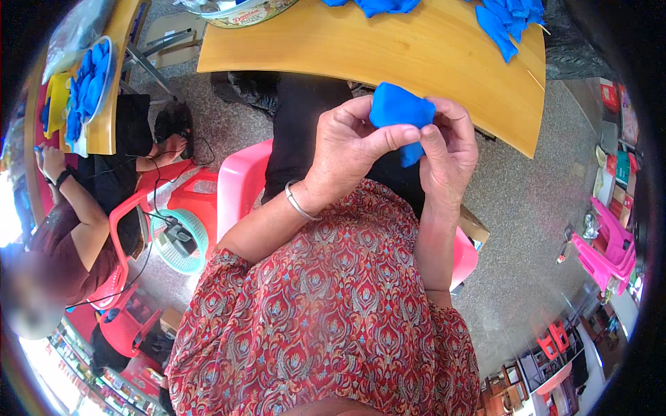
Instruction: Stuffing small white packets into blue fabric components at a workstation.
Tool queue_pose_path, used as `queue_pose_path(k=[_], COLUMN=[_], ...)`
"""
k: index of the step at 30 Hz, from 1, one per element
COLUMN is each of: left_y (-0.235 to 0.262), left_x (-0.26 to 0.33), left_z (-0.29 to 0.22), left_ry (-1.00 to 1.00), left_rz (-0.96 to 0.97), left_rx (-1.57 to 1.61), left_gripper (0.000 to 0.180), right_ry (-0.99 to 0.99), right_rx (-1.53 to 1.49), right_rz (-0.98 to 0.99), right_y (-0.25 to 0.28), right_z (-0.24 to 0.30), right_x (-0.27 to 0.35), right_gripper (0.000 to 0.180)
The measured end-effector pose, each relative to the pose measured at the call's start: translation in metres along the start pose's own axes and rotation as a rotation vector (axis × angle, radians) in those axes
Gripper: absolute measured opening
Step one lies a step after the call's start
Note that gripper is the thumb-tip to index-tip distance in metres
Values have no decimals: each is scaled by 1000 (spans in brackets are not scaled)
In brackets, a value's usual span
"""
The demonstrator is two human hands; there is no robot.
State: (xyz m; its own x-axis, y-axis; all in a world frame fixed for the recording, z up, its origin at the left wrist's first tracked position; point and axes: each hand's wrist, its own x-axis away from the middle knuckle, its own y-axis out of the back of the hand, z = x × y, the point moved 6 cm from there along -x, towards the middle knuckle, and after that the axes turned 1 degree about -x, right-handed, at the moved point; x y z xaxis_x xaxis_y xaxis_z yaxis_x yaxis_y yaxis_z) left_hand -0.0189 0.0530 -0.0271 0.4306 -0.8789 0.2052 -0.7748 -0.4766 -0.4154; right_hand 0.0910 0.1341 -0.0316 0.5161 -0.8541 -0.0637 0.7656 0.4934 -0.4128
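I have the blue cloth piece [399,111] pinched between both hands, held in the air just off the near edge of the wooden table [388,48], over my lap. My left hand [347,149] clamps it with the thumb across the lower fold; my right hand [447,149] closes on its right side. To work it well, I judge I should keep both thumbs firm and fold evenly. More blue pieces [510,17] lie at the table's far right corner.

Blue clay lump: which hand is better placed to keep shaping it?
Probably left. The left hand has its thumb pressed across the blue clay lump, free to work it; the right hand mostly cradles it from behind.
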Motion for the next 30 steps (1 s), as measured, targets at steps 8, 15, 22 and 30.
queue_pose_path(k=[8, 15, 22, 30], left_y=[16, 21, 26, 25], left_x=[-5, -2, -2, -8], left_z=[-5, -12, -5, 18], left_ry=[-52, -17, -141, 131], left_rz=[-115, -135, -224, -244], left_rx=[65, 103, 30, 331], left_gripper=[16, 16, 20, 30], right_ry=[52, 72, 0, -190], right_rx=[140, 179, 177, 264], right_rz=[24, -2, 20, 125], right_y=[-5, -7, -10, -9], right_z=[4, 2, -2, -20], right_x=[-1, 1, 2, -1], right_gripper=[33, 33, 39, 44])
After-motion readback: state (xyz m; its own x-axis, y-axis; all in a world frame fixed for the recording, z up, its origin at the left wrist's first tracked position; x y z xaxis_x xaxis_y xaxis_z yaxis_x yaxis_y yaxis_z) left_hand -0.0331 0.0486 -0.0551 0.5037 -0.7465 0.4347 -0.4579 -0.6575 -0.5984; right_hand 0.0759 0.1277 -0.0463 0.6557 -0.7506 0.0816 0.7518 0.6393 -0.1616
